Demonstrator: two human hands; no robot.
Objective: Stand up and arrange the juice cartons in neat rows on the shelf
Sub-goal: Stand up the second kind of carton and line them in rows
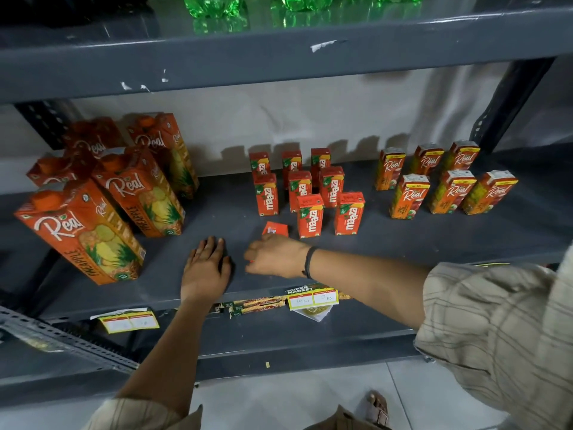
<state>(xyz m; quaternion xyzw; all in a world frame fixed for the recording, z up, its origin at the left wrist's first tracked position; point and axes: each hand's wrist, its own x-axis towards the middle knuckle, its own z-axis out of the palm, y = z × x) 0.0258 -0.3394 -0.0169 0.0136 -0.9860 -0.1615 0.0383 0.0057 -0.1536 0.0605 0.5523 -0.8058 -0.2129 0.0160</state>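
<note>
Lying flat near the shelf's (403, 243) front edge, one small mango carton (275, 228) points its long axis toward the back wall, just beyond the right hand (273, 257), whose fingers curl over it; whether they grip cannot be told. The left hand (206, 268) rests spread and flat just beside, empty. Standing cartons (310, 216) form rows immediately behind, so the right hand looks nearer for tipping it upright.

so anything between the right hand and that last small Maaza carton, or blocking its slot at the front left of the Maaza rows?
No. The right hand is already at the carton, which is partly hidden by it. The gap beside the front Maaza pack is bare shelf. The left hand lies flat, off to the left.
</note>
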